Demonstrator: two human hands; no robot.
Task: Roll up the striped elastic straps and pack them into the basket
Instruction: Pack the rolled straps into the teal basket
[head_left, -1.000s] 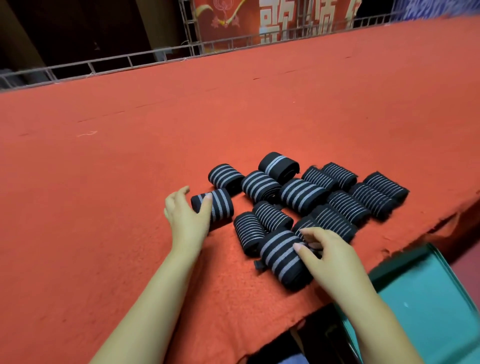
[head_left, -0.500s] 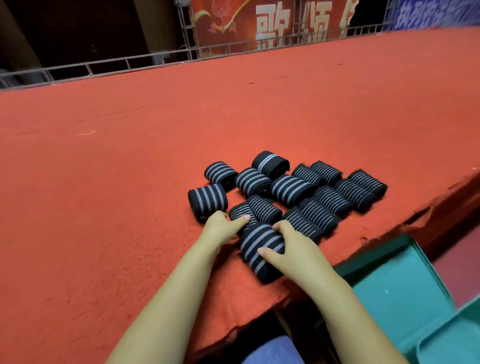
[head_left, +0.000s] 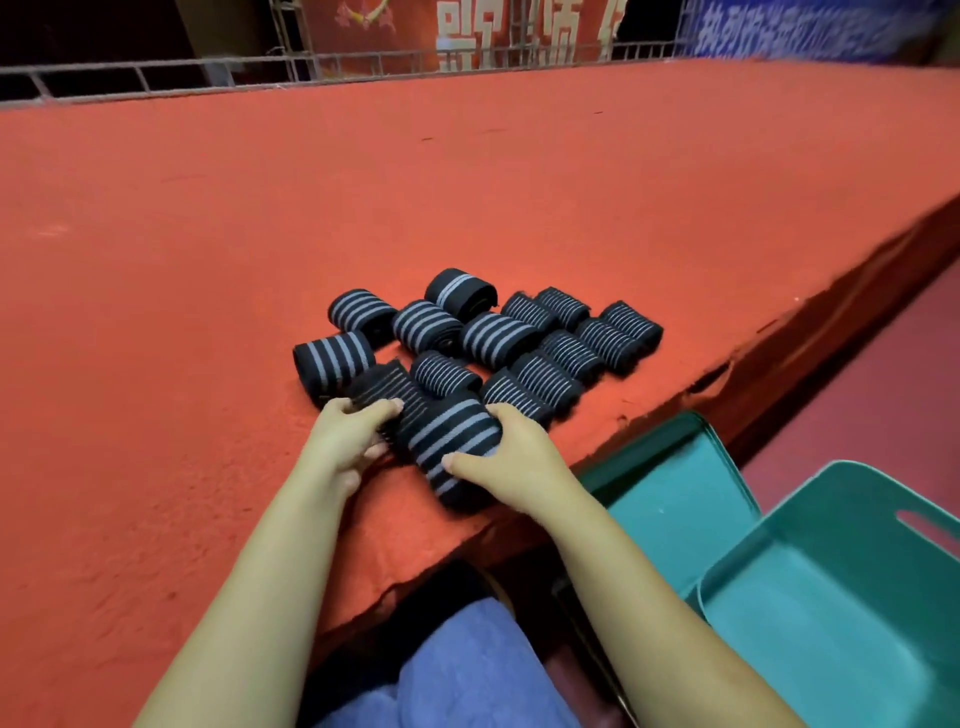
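Several rolled black straps with grey stripes (head_left: 498, 338) lie clustered near the front edge of the red felt table (head_left: 208, 260). My right hand (head_left: 511, 462) grips the nearest wide-striped roll (head_left: 449, 447) from its right side. My left hand (head_left: 350, 441) closes on a thin-striped roll (head_left: 384, 389) just to its left. A teal basket (head_left: 852, 597) stands below the table at the lower right, with nothing visible inside.
A second teal container (head_left: 670, 483) sits beside the basket, against the table's edge. My blue-clad lap (head_left: 467, 670) is below the table front. A metal rail (head_left: 208, 78) and red banner (head_left: 467, 31) run along the far side.
My left hand left the roll at the far left and came in beside the right hand. Both hands now clasp the nearest rolls. The view has tilted down, showing the basket.
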